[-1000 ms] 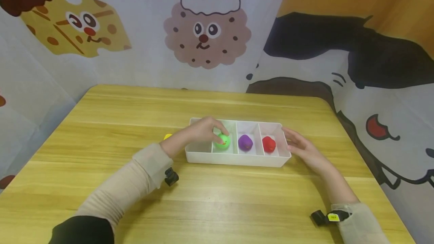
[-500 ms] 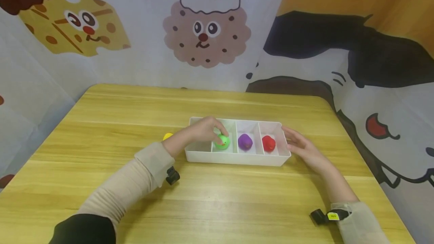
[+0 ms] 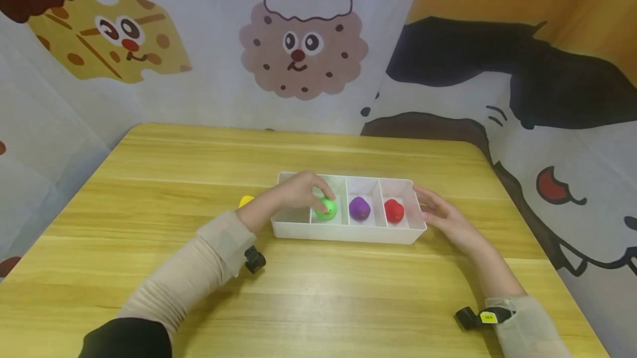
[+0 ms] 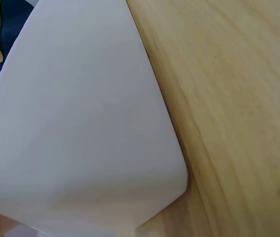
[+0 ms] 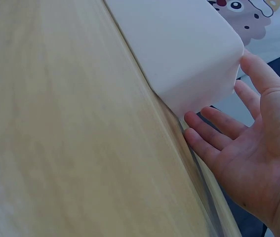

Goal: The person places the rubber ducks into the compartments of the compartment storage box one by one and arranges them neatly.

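Note:
A white box [image 3: 343,233] with a row of compartments sits on the table. My left hand [image 3: 300,190] reaches into it, thumb and a finger around a small green toy duck [image 3: 329,211] in the second compartment from the left. The third compartment holds a purple toy [image 3: 359,209] and the rightmost a red one, a rounded toy [image 3: 394,211]. My right hand [image 3: 444,217] touches the box's right end with extended fingers, as the right wrist view also shows. In the left wrist view the box wall [image 4: 90,108] hides the left hand's fingers.
A yellow object [image 3: 246,200] lies left of the box, mostly covered by the left wrist. The wooden table [image 3: 308,297] extends around the box. Behind it hangs a cloth [image 3: 199,103] printed with cartoon figures.
The left hand stays at the green toy duck and the right hand at the box's end. Only a slight shift of the left forearm shows.

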`<state>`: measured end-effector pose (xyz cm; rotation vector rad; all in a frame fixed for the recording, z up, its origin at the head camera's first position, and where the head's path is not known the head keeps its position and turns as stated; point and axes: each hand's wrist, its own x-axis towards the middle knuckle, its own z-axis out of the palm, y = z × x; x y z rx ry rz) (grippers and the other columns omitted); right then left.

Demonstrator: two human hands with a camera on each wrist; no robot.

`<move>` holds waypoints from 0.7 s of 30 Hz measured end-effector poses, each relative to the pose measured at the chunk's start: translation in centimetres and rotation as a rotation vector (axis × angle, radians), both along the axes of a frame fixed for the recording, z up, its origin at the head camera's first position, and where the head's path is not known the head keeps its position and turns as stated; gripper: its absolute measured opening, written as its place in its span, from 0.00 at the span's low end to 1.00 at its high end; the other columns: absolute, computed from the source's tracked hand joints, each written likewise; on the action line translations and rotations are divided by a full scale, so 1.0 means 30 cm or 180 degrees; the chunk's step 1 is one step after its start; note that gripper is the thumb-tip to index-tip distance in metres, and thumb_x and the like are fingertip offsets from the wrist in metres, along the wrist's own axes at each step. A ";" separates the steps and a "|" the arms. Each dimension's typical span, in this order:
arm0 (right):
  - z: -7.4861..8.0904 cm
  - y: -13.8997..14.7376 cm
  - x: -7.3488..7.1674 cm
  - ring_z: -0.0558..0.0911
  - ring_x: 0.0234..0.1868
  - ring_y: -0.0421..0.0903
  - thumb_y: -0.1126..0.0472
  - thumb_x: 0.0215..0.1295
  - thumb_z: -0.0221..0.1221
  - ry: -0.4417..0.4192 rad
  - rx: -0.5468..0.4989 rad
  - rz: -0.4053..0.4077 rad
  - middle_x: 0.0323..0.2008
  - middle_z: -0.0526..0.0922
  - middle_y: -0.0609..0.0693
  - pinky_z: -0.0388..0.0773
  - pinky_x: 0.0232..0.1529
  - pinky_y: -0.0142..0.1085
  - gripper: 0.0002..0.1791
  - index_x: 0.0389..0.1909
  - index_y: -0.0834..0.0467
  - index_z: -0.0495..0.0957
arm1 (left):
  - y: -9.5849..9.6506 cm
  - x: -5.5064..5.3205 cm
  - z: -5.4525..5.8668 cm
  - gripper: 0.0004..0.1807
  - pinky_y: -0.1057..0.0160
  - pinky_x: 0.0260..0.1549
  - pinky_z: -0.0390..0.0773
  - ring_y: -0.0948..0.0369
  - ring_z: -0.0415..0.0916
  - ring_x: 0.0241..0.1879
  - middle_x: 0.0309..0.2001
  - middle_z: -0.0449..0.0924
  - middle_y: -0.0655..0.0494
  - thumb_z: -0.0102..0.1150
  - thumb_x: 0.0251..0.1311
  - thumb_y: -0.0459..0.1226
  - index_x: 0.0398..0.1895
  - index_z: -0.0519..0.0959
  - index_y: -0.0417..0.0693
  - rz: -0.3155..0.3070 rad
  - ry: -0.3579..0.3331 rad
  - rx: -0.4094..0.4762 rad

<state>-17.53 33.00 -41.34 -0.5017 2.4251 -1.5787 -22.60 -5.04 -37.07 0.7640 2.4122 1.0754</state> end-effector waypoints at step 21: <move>-0.002 0.000 -0.002 0.64 0.63 0.64 0.64 0.72 0.51 -0.0012 0.0000 0.0001 0.69 0.57 0.67 0.65 0.54 0.26 0.32 0.74 0.57 0.53 | -0.091 0.040 0.070 0.17 0.63 0.23 0.74 0.62 0.66 0.17 0.48 0.82 0.55 0.69 0.54 0.35 0.49 0.82 0.42 0.0050 0.0386 0.0587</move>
